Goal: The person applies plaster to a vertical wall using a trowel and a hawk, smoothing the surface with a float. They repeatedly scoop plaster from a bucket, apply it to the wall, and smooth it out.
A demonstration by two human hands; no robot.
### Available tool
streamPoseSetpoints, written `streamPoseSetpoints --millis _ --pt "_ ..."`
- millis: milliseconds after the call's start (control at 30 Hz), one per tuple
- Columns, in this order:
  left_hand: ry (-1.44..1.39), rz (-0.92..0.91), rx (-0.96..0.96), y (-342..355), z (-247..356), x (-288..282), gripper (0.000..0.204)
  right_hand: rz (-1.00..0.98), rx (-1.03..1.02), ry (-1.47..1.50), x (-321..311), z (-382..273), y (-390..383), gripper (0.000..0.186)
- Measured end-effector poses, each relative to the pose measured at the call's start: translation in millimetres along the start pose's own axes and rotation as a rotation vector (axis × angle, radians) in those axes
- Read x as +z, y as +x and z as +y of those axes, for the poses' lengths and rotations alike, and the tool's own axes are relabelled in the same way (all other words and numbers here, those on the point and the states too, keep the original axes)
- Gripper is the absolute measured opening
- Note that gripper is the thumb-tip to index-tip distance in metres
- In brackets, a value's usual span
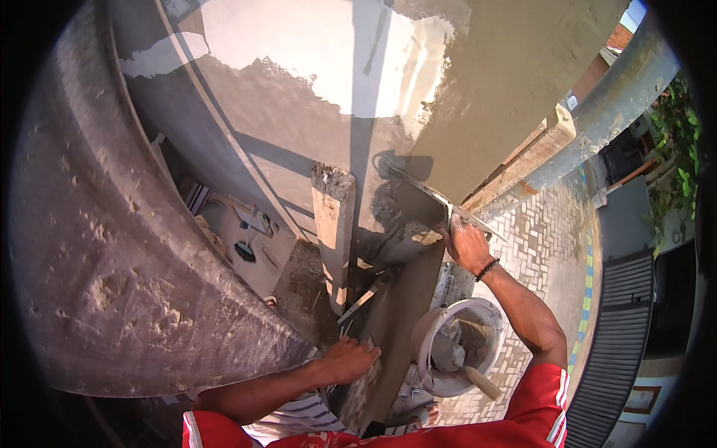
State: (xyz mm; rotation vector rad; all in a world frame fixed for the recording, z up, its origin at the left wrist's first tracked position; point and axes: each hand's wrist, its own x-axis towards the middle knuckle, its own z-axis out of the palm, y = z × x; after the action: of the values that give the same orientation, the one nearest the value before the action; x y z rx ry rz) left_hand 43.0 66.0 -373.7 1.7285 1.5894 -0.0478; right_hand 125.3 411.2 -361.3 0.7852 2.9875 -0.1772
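grey, wet-looking plaster (515, 82) covers the right of the wall (328, 82); a ragged pale patch (261, 37) seems uncoated; the right hand (469, 246) grips a long trowel (422, 187) near its lower edge; left hand (349, 362) curled, contents unclear

Head view, upright and unmirrored, from the left of two fisheye cameras worn side by side on the head. The lens faces down and forward toward the wall (523, 82), close above the red sleeves (536, 403); the left hand (349, 361) and right hand (469, 246) lie near, the paving (549, 216) farther below. Straight edges bend toward the dark rim.
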Motion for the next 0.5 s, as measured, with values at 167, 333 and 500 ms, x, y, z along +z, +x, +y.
streamPoseSetpoints --millis 167,333,500 --pt "0.024 0.055 -0.005 0.0 0.9 0.7 0.039 0.225 0.021 0.053 -96.0 -10.6 -14.3 0.041" --pt "0.019 0.043 0.004 2.8 2.5 2.5 0.038 0.428 0.052 0.058 -175.9 -10.5 -38.9 0.04" --pt "0.028 0.011 -0.015 4.6 2.4 9.4 0.04 0.485 -0.045 0.156 -161.7 -20.5 -52.2 0.032"
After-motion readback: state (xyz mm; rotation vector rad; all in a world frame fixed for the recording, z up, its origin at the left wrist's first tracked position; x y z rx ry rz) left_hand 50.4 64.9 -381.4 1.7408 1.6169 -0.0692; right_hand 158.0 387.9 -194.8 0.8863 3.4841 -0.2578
